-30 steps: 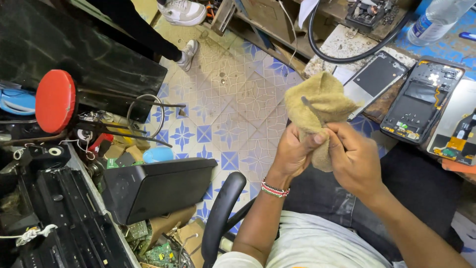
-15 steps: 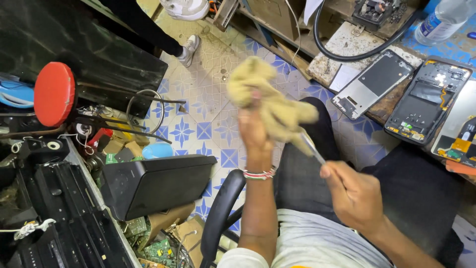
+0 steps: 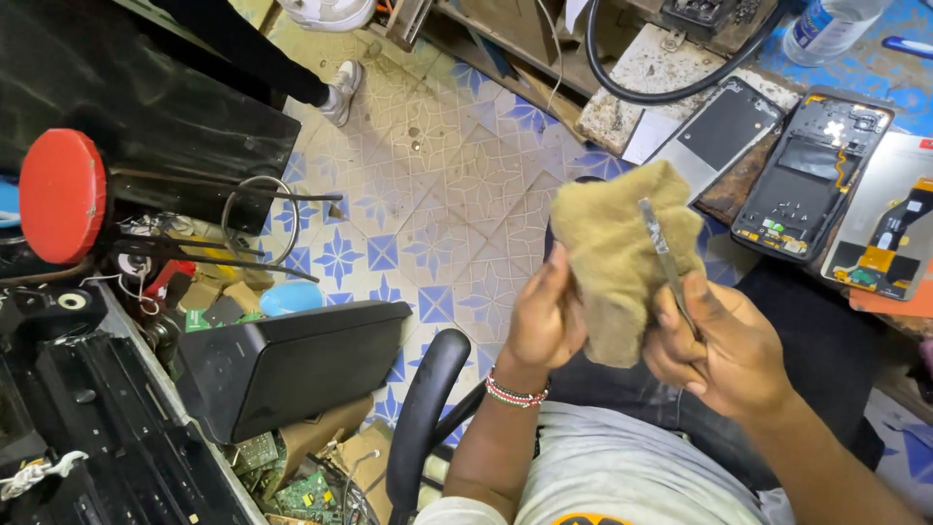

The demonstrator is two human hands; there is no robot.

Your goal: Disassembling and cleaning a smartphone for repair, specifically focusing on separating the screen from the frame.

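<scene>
The left hand (image 3: 546, 326) grips a tan cloth (image 3: 622, 258), bunched up over the person's lap. The right hand (image 3: 724, 345) pinches metal tweezers (image 3: 664, 258), whose tips lie against the cloth. Opened phones (image 3: 812, 175) lie on the counter (image 3: 904, 78) just beyond.

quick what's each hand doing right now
left hand: closed on the tan cloth
right hand: closed on the thin metal tool, laid against the cloth

Crumpled tan cloth (image 3: 622, 258) behind upright metal tweezers (image 3: 664, 261)
</scene>
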